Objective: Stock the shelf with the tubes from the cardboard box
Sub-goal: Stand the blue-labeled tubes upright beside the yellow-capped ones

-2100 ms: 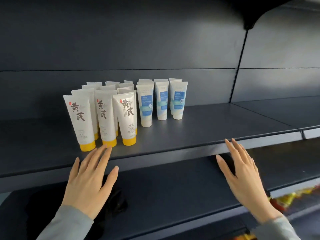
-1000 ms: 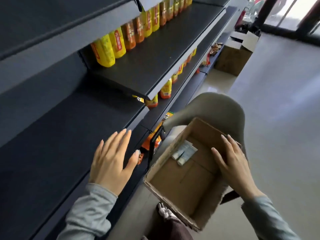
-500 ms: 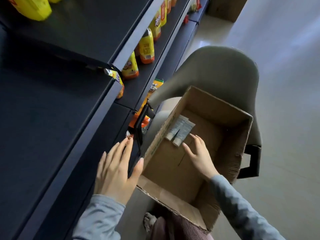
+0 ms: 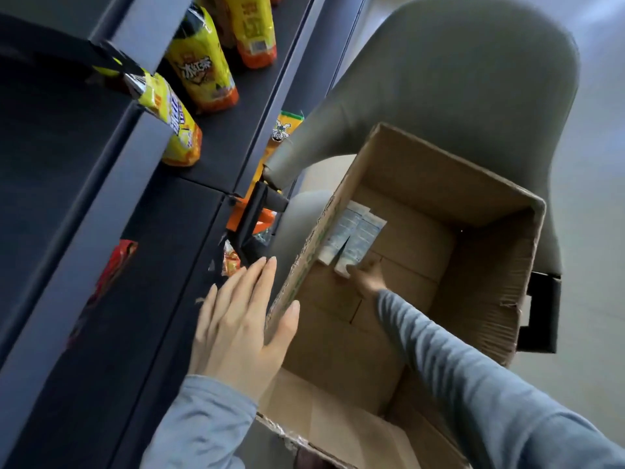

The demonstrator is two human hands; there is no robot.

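Head view: reaching into the cardboard box (image 4: pixel 490 282) for tubes (image 4: pixel 355 233).
Shelf (image 4: pixel 142 333) fills the left; a chair (image 4: pixel 456 79), upper right, props the box within reach. Left hand (image 4: pixel 236 326), flat-fingered, likely steadies its wall; right hand (image 4: pixel 367 277) touches two tubes on the box floor, centre, grip unclear.
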